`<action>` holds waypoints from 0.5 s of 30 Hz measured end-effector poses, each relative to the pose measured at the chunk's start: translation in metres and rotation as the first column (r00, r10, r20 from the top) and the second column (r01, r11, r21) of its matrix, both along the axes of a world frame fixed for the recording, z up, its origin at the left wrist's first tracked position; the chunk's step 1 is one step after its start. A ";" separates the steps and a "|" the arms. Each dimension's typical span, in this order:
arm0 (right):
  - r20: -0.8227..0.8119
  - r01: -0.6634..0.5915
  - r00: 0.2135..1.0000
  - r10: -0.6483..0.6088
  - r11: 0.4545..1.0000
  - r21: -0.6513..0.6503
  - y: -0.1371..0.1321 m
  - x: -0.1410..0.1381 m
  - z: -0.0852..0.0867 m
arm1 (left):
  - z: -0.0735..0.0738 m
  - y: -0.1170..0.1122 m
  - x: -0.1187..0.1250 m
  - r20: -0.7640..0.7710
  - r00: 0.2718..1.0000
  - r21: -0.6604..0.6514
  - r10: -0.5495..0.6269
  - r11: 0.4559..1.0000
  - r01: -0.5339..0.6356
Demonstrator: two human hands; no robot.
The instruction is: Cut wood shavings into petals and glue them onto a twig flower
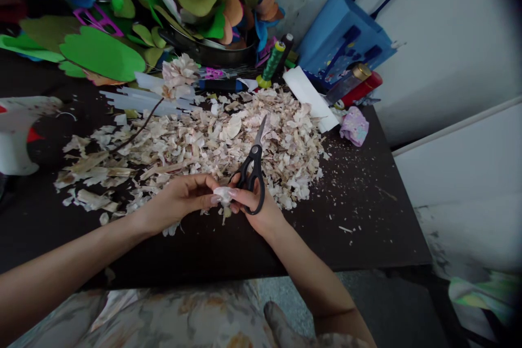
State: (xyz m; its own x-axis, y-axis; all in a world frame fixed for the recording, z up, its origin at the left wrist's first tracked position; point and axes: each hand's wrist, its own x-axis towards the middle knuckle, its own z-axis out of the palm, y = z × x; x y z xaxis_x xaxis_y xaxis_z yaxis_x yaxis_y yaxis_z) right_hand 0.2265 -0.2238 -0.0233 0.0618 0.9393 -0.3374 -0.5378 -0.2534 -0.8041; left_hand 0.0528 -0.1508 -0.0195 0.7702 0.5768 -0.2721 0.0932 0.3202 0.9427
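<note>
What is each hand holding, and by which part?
The right hand holds scissors by the handles; with the left hand, it also pinches a white scrap by its sides.

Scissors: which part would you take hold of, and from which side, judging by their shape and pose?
Probably best take the scissors by the black loops, coming from the near side. Their rings suit fingers and face that way, where the right grip holds them; the pointed blades aim away, over the pile.
</note>
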 end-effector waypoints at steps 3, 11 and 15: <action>0.032 -0.004 0.999 0.003 0.999 0.040 -0.001 0.001 0.001 | 0.000 0.001 0.000 -0.002 1.000 0.015 0.003 1.000 -0.003; -0.046 0.005 0.999 -0.007 1.000 -0.025 0.000 -0.001 0.004 | 0.007 0.002 0.000 0.037 0.998 0.000 -0.057 0.998 0.057; -0.124 -0.007 0.992 -0.002 0.997 -0.077 0.001 -0.001 0.006 | 0.008 0.004 -0.001 0.027 0.998 0.030 -0.056 0.998 0.055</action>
State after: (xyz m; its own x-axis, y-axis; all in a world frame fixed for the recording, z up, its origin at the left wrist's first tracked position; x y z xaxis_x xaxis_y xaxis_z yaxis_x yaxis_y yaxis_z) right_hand 0.2253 -0.2226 -0.0177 0.0126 0.9104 -0.4136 -0.6316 -0.3135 -0.7091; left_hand 0.0514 -0.1470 -0.0118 0.8086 0.5400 -0.2337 0.0836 0.2876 0.9541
